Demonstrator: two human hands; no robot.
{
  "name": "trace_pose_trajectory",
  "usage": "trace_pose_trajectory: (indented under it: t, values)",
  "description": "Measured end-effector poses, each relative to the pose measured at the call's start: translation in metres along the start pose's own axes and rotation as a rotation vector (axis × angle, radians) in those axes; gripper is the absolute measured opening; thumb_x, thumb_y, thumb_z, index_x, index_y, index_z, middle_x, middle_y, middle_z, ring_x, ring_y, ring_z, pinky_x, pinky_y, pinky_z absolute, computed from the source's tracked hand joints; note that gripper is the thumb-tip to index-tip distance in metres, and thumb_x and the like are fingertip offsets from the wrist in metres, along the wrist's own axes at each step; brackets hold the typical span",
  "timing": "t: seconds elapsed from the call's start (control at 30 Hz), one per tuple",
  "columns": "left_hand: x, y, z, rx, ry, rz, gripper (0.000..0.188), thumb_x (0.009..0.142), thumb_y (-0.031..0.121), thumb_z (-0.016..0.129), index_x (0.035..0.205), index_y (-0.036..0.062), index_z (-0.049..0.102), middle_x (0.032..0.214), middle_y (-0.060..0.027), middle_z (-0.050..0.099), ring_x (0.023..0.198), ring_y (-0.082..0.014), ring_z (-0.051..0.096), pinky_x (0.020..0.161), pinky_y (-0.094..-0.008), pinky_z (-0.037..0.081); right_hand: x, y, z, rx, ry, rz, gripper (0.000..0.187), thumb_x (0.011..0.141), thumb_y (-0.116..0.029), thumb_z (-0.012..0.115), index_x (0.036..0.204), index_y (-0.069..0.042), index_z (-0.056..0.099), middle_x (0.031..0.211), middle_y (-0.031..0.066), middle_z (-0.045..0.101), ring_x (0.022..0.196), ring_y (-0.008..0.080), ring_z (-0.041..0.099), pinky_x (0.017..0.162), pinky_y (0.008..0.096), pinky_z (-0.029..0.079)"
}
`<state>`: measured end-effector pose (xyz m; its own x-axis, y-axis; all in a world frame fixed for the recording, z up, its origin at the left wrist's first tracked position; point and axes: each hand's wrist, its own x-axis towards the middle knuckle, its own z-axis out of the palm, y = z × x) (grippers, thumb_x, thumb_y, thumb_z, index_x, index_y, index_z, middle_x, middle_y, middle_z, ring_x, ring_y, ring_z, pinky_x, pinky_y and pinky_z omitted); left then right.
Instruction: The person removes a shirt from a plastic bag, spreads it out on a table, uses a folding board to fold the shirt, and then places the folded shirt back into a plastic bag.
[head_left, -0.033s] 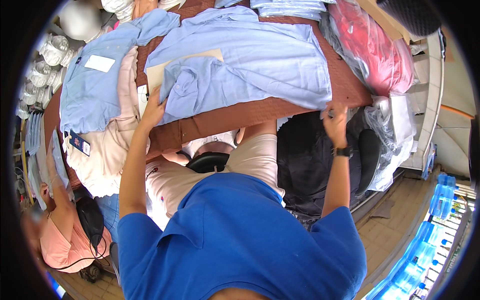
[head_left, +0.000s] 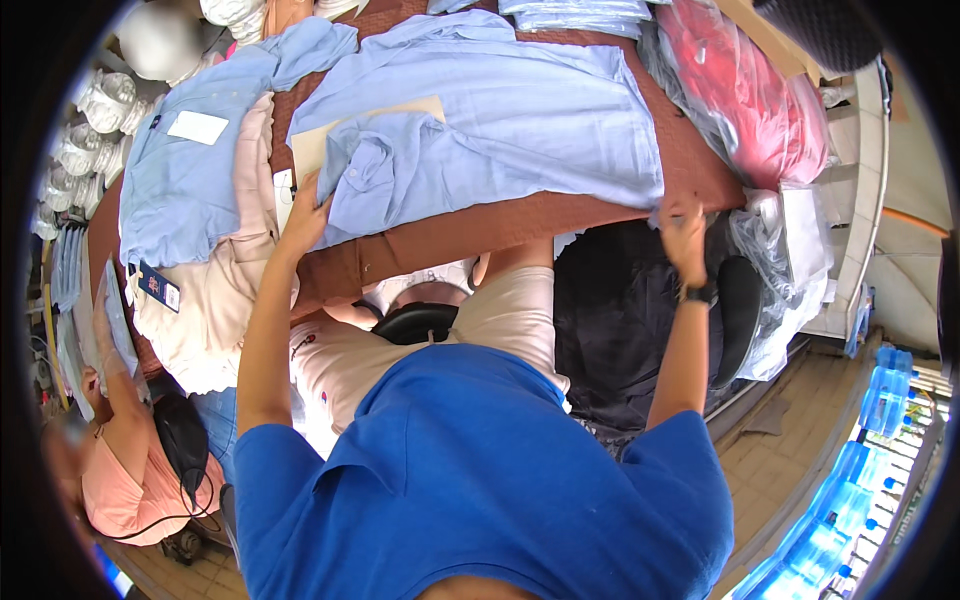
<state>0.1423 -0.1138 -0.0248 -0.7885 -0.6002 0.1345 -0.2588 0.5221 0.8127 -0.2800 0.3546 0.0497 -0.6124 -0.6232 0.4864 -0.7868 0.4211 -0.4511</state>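
A light-blue shirt (head_left: 540,130) lies spread on a brown-covered table, part of it folded over a beige card (head_left: 310,150) near its left end. My left hand (head_left: 305,215) is closed on the shirt's near left edge beside the card, thumb and fingertips against the cloth. At the shirt's near right corner, my right hand (head_left: 684,240) has its fingers curled in a pinch on the cloth's edge. A dark watch sits on my right wrist.
Left of the shirt lies another blue shirt (head_left: 185,185) with a white tag, over cream garments (head_left: 200,330). Bagged red clothing (head_left: 740,90) sits at the far right, with bagged blue garments (head_left: 575,15) behind. Another person (head_left: 145,470) is at the lower left. A black bag-like item (head_left: 620,330) is below the table edge.
My right hand has shifted slightly right and up, and the shirt's near right corner has moved a little with it. My left hand stays nearly in place.
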Motion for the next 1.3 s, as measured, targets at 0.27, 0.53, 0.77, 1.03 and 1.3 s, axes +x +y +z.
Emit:
trace_pose_trajectory:
  t: [0.27, 0.53, 0.77, 1.03, 1.3]
  values:
    - [0.004, 0.016, -0.007, -0.015, -0.005, -0.127, 0.043, 0.098, 0.019, 0.06, 0.135, -0.002, 0.056, 0.135, -0.0191, 0.057, 0.127, -0.031, 0.053, 0.109, -0.036, 0.037, 0.09, 0.077, 0.039, 0.529, -0.057, 0.503, 0.036, 0.09, -0.021, 0.077, 0.114, -0.002, 0.06, 0.09, 0.0049, 0.066, 0.079, 0.0095, 0.058, 0.069, 0.0251, 0.047]
    - [0.006, 0.024, -0.016, -0.011, -0.001, -0.052, 0.032, 0.096, 0.011, 0.063, 0.124, -0.0027, 0.063, 0.12, -0.0131, 0.063, 0.113, -0.0244, 0.059, 0.101, -0.0312, 0.042, 0.072, 0.127, 0.072, 0.208, 0.166, 0.207, 0.035, 0.085, -0.008, 0.077, 0.116, -0.003, 0.061, 0.088, 0.0094, 0.063, 0.082, 0.0201, 0.063, 0.073, 0.0296, 0.049]
    - [0.005, 0.007, -0.012, -0.055, 0.102, 0.024, 0.022, 0.089, -0.001, 0.067, 0.11, -0.0027, 0.065, 0.111, -0.0107, 0.064, 0.103, -0.0202, 0.06, 0.093, -0.0288, 0.044, 0.087, 0.096, 0.083, -0.485, 0.122, 0.018, 0.033, 0.082, -0.009, 0.074, 0.113, -0.007, 0.065, 0.111, 0.0163, 0.066, 0.106, 0.0337, 0.062, 0.084, 0.0477, 0.045]
    - [0.01, 0.012, -0.009, -0.009, 0.14, 0.041, 0.019, 0.089, 0.001, 0.069, 0.108, -0.0005, 0.066, 0.108, -0.0104, 0.063, 0.094, -0.0209, 0.06, 0.086, -0.0303, 0.046, 0.114, 0.055, 0.103, -0.107, -0.208, -0.124, 0.022, 0.08, -0.016, 0.079, 0.099, -0.01, 0.071, 0.093, 0.0094, 0.069, 0.091, 0.0296, 0.062, 0.087, 0.0424, 0.043]
    - [0.0, 0.005, -0.002, -0.054, 0.231, -0.015, 0.014, 0.091, 0.001, 0.069, 0.102, 0.0005, 0.062, 0.104, -0.0118, 0.063, 0.098, -0.0243, 0.065, 0.087, -0.0339, 0.053, 0.116, -0.01, 0.123, -0.42, 0.09, -0.015, 0.043, 0.079, -0.017, 0.079, 0.119, -0.017, 0.062, 0.118, 0.015, 0.053, 0.106, 0.0387, 0.05, 0.086, 0.0529, 0.044]
